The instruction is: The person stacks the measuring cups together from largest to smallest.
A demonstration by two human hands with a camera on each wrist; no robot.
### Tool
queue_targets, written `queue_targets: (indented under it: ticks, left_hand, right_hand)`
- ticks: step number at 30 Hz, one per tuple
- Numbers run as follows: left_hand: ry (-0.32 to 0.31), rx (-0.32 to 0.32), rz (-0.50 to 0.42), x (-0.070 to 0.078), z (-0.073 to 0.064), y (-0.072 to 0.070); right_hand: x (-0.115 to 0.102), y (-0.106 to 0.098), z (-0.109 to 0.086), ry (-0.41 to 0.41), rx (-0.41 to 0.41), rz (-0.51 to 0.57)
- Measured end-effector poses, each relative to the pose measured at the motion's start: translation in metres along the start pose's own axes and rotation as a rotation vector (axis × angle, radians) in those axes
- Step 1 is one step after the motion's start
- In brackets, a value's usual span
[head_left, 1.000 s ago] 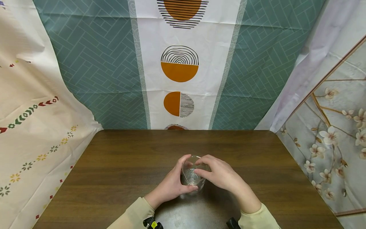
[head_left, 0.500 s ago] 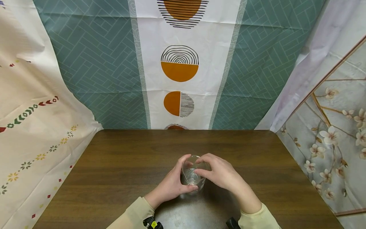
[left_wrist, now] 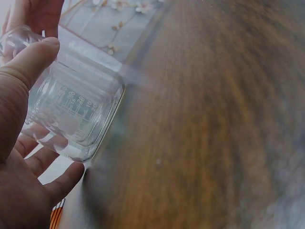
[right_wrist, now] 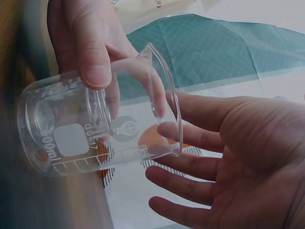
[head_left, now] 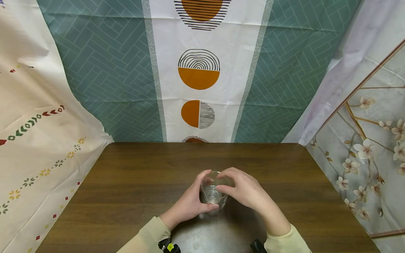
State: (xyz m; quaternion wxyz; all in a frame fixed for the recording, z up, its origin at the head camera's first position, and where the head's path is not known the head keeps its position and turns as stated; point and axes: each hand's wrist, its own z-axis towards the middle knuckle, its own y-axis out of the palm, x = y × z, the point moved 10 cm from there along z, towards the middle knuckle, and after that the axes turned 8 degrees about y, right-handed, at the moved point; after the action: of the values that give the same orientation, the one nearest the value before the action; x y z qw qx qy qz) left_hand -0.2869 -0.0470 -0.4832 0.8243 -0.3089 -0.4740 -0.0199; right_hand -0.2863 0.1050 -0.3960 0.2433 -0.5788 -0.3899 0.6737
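A clear glass beaker [right_wrist: 72, 138] marked 300ml stands on the wooden table. Inside it sits what looks like a smaller graduated beaker [left_wrist: 71, 107], its outline partly lost in the clear glass. My left hand [head_left: 190, 203] grips the large beaker from the left, thumb at the near side and fingers round the far side. Over the opening, at the right, is my right hand [head_left: 245, 189], thumb and forefinger spread apart at the rim. In the right wrist view the right fingers [right_wrist: 186, 183] reach out loosely and pinch nothing.
The brown wooden table [head_left: 142, 168] ends at a hanging teal and white cloth [head_left: 110, 70] behind. A cream patterned cloth [head_left: 38, 168] hangs at the left, a flowered one [head_left: 364, 158] at the right.
My right hand has risen slightly, toward the far side of the rim. The left hand and the large beaker stay in place.
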Motion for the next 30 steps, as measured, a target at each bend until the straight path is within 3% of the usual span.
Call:
queue_targets:
  ticks: [12, 30]
  left_hand:
    - [-0.009, -0.010, -0.014, 0.002, -0.003, 0.002]
    - [-0.015, 0.011, -0.011, 0.005, -0.003, -0.003]
  right_hand:
    - [0.001, -0.003, -0.006, 0.009, -0.003, 0.008]
    - [0.009, -0.032, -0.013, 0.036, 0.065, -0.024]
